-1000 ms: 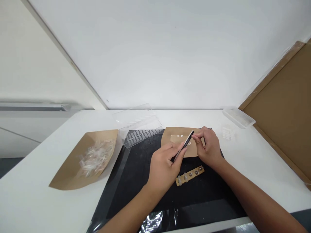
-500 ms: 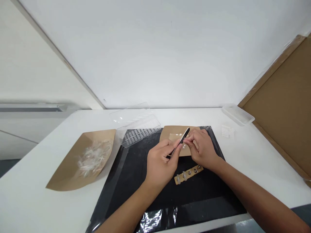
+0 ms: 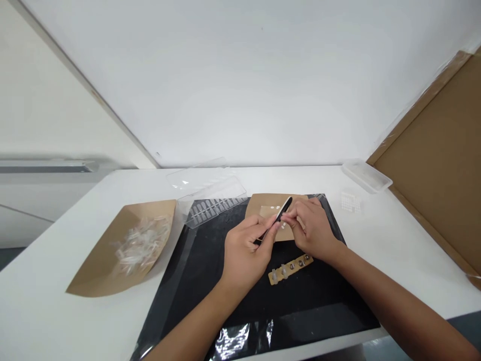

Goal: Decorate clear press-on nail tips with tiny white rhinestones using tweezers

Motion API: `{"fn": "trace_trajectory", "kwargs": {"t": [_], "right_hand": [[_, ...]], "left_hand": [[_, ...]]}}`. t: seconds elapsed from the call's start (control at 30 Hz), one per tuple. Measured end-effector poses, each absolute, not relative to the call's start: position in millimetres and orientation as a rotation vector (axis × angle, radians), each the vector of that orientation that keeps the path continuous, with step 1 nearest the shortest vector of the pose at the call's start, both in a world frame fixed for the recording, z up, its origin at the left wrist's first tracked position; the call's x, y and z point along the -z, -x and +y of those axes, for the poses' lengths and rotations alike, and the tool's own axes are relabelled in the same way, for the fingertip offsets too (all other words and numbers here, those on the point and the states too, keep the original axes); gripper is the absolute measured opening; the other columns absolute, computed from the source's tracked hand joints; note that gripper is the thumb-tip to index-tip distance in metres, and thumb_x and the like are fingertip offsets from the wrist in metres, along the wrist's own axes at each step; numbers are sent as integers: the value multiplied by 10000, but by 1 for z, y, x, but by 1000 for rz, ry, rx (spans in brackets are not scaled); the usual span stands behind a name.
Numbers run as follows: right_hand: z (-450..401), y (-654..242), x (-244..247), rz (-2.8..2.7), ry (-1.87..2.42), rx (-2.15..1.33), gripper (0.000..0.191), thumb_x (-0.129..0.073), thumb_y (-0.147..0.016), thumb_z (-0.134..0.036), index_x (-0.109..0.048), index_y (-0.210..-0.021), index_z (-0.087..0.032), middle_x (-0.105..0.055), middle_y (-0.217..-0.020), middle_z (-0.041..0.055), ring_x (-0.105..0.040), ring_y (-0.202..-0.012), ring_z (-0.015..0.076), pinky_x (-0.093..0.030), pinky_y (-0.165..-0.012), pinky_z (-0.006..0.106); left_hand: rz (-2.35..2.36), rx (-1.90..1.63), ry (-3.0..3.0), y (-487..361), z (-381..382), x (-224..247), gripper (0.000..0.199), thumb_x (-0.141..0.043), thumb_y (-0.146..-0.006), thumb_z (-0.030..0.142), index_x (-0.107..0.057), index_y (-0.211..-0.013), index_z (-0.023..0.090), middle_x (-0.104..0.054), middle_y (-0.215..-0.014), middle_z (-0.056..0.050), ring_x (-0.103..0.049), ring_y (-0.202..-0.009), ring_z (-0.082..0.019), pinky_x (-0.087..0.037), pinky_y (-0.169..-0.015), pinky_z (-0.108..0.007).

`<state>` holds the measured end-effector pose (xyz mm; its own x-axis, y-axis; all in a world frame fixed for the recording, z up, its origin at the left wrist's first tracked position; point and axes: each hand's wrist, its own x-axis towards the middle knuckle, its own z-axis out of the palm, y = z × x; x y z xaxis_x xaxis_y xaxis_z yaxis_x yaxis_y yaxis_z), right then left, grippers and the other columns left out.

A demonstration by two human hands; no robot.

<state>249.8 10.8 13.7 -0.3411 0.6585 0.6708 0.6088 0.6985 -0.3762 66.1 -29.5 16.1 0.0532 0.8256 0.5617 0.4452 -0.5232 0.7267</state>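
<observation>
My left hand (image 3: 250, 245) grips a black nail file (image 3: 284, 206) with a pale edge, which slants up to the right between thumb and fingers. Close against the file, my right hand (image 3: 310, 225) is closed in a pinch; what its fingertips hold is too small to make out. Under both hands lies a brown paper sheet (image 3: 259, 203) with small white pieces on it. Nearer to me, a tan strip (image 3: 289, 269) rests on the black mat (image 3: 300, 306); it bears several round metal studs and two clear nail tips at its left end.
A brown paper (image 3: 93, 265) with a heap of clear plastic pieces (image 3: 141, 245) lies left. Behind the mat sits an open clear case (image 3: 216, 203) of nail tips. A translucent tray (image 3: 366, 176) and a small white grid sheet (image 3: 350, 202) are at right, beside a cardboard panel (image 3: 439, 165).
The view has shifted slightly, moving everything a little to the left. Both hands keep nearly the same pose, with the file still in my left hand.
</observation>
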Motion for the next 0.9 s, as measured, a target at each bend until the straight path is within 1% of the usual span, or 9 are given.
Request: {"fn": "trace_trajectory", "kwargs": {"t": [0.13, 0.23, 0.3, 0.4, 0.5, 0.57, 0.67, 0.77, 0.9], "right_hand": [[13, -250, -13, -1995, 1060, -25, 229, -517, -1078, -266, -490, -852, -237, -656, -798, -1, -598, -731, 175, -339, -767, 375], [14, -251, -14, -2097, 1011, -79, 251, -508, -1083, -273, -477, -836, -239, -662, -800, -1, -608, -746, 178, -347, -772, 377], [14, -252, -15, -2058, 1037, -73, 250, -509, -1087, -283, -483, -842, -239, -659, -796, -2, -613, -750, 179, -350, -780, 380], [13, -252, -15, -1978, 1088, -43, 225, -525, -1084, -290, -500, -866, -241, -653, -799, -4, -609, -741, 180, -345, -772, 376], [13, -250, -13, -2073, 973, -84, 220, -528, -1076, -253, -498, -859, -238, -667, -799, -8, -629, -765, 179, -347, -773, 370], [13, -249, -12, -2044, 983, -59, 222, -537, -1071, -241, -500, -852, -236, -664, -789, -11, -625, -752, 175, -341, -772, 371], [13, -249, -12, -1974, 1044, -38, 223, -548, -1067, -250, -503, -850, -234, -664, -799, -7, -615, -737, 170, -336, -767, 371], [11, -249, -14, -2065, 950, -106, 225, -553, -1057, -231, -499, -838, -232, -668, -785, -12, -619, -744, 165, -348, -776, 367], [10, -249, -15, -1982, 1012, -66, 220, -559, -1055, -222, -506, -842, -232, -659, -793, -9, -602, -723, 160, -341, -772, 365]], "left_hand": [[1323, -1429, -1992, -67, -30, -17, 202, -664, -989, 247, -839, -902, 196, -659, -677, 15, -626, -621, -113, -466, -581, -230], [1351, -1412, -2006, -68, -31, -18, 260, -650, -994, 254, -816, -805, 190, -654, -668, 8, -620, -616, -117, -471, -590, -236], [1335, -1422, -2007, -68, -32, -19, 282, -645, -999, 263, -803, -776, 191, -666, -693, 3, -630, -632, -118, -472, -595, -235], [1336, -1437, -2019, -67, -33, -19, 246, -651, -997, 250, -815, -827, 185, -658, -700, 8, -616, -618, -109, -460, -589, -232], [1366, -1419, -2028, -66, -33, -18, 215, -660, -992, 239, -833, -880, 175, -630, -678, 14, -598, -598, -103, -440, -571, -232], [1362, -1415, -2015, -65, -33, -19, 208, -658, -994, 237, -839, -909, 177, -636, -685, 13, -604, -605, -104, -438, -565, -231], [1349, -1415, -2006, -65, -34, -21, 217, -654, -994, 230, -833, -879, 188, -665, -707, 8, -620, -626, -105, -454, -583, -225], [1345, -1427, -2011, -65, -35, -23, 238, -659, -989, 222, -822, -818, 195, -678, -711, 7, -630, -636, -105, -469, -601, -221], [1333, -1430, -1995, -65, -35, -23, 216, -655, -993, 235, -833, -873, 207, -683, -710, 11, -630, -633, -106, -464, -575, -217]]}}
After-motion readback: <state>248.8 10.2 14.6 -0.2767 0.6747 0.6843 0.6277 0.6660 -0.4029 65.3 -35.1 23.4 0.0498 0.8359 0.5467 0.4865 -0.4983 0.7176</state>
